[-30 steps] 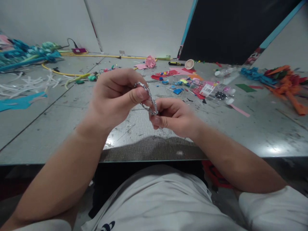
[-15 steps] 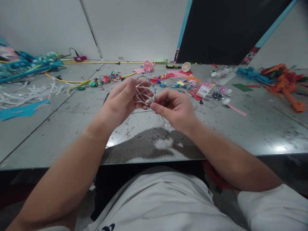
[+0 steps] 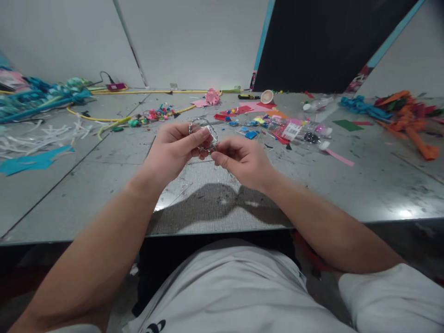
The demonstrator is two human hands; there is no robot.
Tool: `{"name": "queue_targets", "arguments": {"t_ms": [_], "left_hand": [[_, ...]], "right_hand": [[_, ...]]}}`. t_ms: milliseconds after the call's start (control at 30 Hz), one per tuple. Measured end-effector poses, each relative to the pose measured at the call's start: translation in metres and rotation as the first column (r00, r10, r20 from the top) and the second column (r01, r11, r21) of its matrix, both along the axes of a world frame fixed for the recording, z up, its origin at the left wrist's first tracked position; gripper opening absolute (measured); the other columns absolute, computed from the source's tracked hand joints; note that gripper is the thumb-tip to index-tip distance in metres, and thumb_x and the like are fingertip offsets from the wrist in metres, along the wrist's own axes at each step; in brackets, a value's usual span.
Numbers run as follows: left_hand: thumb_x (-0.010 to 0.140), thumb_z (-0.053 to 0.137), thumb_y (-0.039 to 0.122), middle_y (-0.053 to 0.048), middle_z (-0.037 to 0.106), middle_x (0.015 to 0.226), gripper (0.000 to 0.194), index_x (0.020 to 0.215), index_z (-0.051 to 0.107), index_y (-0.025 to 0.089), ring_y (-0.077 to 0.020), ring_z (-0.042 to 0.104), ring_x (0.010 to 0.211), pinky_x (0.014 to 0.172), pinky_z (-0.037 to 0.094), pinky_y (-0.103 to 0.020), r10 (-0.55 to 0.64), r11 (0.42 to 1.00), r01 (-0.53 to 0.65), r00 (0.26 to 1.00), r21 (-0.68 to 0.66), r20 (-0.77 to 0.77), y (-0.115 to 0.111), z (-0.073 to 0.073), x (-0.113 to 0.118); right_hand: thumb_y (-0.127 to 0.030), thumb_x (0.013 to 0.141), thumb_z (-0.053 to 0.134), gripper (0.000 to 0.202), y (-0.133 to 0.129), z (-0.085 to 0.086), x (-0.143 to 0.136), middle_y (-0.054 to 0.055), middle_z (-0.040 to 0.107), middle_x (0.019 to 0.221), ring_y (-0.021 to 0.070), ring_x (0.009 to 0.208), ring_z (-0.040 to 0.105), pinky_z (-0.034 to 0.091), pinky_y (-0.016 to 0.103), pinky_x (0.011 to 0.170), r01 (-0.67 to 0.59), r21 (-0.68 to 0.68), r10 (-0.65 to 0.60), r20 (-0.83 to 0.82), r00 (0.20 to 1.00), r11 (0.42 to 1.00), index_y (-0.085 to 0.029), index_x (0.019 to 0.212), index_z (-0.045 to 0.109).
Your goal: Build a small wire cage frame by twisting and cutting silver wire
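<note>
A small ring of twisted silvery wire (image 3: 199,121) is held up between both hands above the table. My left hand (image 3: 169,150) is closed on its left side, the thumb lying across the opening and the fingers behind. My right hand (image 3: 244,159) pinches the lower right edge, where the strands bunch together. Its fingertips hide part of that spot, so I cannot tell whether a loose end is between them. Below the hands, their shadow falls on a textured grey patch of the tabletop (image 3: 194,194).
White paper strips (image 3: 45,134) and blue sheet scraps (image 3: 34,159) lie left. Clear plastic bottles (image 3: 298,132) lie right of centre, near a pink crumpled flower (image 3: 212,96). Orange crumpled material (image 3: 412,125) is far right. A yellow cord (image 3: 138,91) runs along the wall.
The ring has tilted and dropped slightly to the left, and its crisscrossed strands no longer show clearly. My left thumb now lies across it. My right hand keeps its pinch at the edge.
</note>
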State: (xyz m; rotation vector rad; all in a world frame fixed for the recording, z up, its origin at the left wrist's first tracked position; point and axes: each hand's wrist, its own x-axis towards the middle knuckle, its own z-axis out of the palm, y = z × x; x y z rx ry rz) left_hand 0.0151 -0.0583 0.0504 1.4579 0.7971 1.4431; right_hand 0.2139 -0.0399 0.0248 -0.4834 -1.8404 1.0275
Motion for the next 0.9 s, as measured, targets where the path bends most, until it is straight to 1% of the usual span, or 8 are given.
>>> {"name": "queue_targets", "arguments": {"t_ms": [133, 233, 367, 500, 567, 767, 833, 900], "left_hand": [[0.089, 0.089, 0.030, -0.003, 0.070, 0.070, 0.024, 0.072, 0.077, 0.019, -0.0113, 0.060, 0.053, 0.050, 0.050, -0.024, -0.019, 0.999, 0.019, 1.000, -0.049, -0.019, 0.001, 0.001, -0.001], [0.091, 0.088, 0.028, -0.004, 0.071, 0.071, 0.021, 0.074, 0.079, 0.019, -0.0114, 0.062, 0.055, 0.052, 0.052, -0.023, -0.035, 0.998, 0.034, 0.999, -0.047, -0.014, 0.001, 0.000, -0.001], [0.094, 0.086, 0.029, -0.004, 0.075, 0.078, 0.018, 0.079, 0.082, 0.020, -0.0118, 0.065, 0.064, 0.060, 0.056, -0.023, 0.023, 1.000, -0.023, 0.999, 0.002, -0.031, 0.003, -0.004, -0.001], [0.095, 0.085, 0.030, -0.005, 0.076, 0.079, 0.018, 0.079, 0.083, 0.021, -0.0130, 0.066, 0.067, 0.063, 0.056, -0.023, 0.072, 0.997, -0.068, 0.993, 0.043, -0.096, 0.004, -0.005, -0.002], [0.094, 0.086, 0.031, -0.005, 0.076, 0.077, 0.019, 0.078, 0.083, 0.021, -0.0136, 0.066, 0.066, 0.062, 0.056, -0.024, 0.063, 0.998, -0.059, 0.993, 0.037, -0.100, 0.004, -0.004, -0.003], [0.090, 0.089, 0.032, -0.004, 0.072, 0.073, 0.022, 0.074, 0.081, 0.020, -0.0123, 0.063, 0.061, 0.059, 0.054, -0.024, -0.033, 0.999, 0.032, 0.999, -0.038, -0.037, 0.004, -0.003, -0.004], [0.092, 0.088, 0.031, -0.004, 0.074, 0.074, 0.020, 0.076, 0.082, 0.020, -0.0118, 0.064, 0.062, 0.060, 0.054, -0.023, -0.034, 0.999, 0.033, 0.999, -0.022, -0.043, 0.005, -0.004, -0.004], [0.094, 0.086, 0.030, -0.004, 0.075, 0.076, 0.018, 0.079, 0.083, 0.020, -0.0118, 0.065, 0.064, 0.061, 0.054, -0.023, 0.000, 1.000, 0.002, 0.997, 0.026, -0.074, 0.005, -0.005, -0.004]], "right_hand": [[-0.052, 0.097, 0.082, 0.035, 0.001, 0.000, 0.001, -0.002, 0.067, 0.073, 0.0097, 0.061, 0.052, 0.042, 0.026, 0.058, -0.016, 0.050, 0.014, 0.035, 0.999, 0.999, -0.019, 0.090, 0.072], [-0.053, 0.097, 0.081, 0.037, 0.003, -0.001, 0.001, -0.002, 0.065, 0.070, 0.0093, 0.059, 0.051, 0.041, 0.025, 0.055, -0.022, 0.024, 0.021, 0.042, 0.999, 0.999, -0.019, 0.088, 0.071], [-0.060, 0.094, 0.082, 0.044, 0.007, -0.003, 0.001, -0.003, 0.064, 0.068, 0.0092, 0.057, 0.051, 0.039, 0.025, 0.053, 0.017, -0.034, -0.015, 0.053, 0.998, 0.999, -0.018, 0.088, 0.070], [-0.060, 0.094, 0.082, 0.044, 0.009, -0.005, 0.000, -0.004, 0.060, 0.066, 0.0087, 0.057, 0.048, 0.039, 0.025, 0.054, 0.030, -0.033, -0.028, 0.070, 0.997, 0.999, -0.019, 0.087, 0.069], [-0.059, 0.095, 0.081, 0.043, 0.009, -0.006, 0.000, -0.004, 0.061, 0.068, 0.0093, 0.059, 0.050, 0.041, 0.026, 0.057, 0.019, -0.018, -0.017, 0.067, 0.998, 1.000, -0.019, 0.087, 0.069], [-0.057, 0.097, 0.080, 0.041, 0.013, -0.010, 0.000, -0.002, 0.064, 0.073, 0.0112, 0.065, 0.054, 0.044, 0.027, 0.063, -0.022, 0.056, 0.020, 0.037, 0.999, 0.998, -0.020, 0.086, 0.070], [-0.058, 0.097, 0.080, 0.041, 0.014, -0.011, 0.000, -0.002, 0.063, 0.072, 0.0114, 0.065, 0.053, 0.043, 0.027, 0.062, -0.008, 0.050, 0.005, 0.046, 0.999, 0.999, -0.020, 0.087, 0.070], [-0.059, 0.096, 0.080, 0.041, 0.015, -0.012, -0.001, -0.003, 0.061, 0.071, 0.0112, 0.064, 0.050, 0.040, 0.027, 0.060, 0.019, 0.035, -0.021, 0.062, 0.998, 0.999, -0.020, 0.088, 0.071]]}}
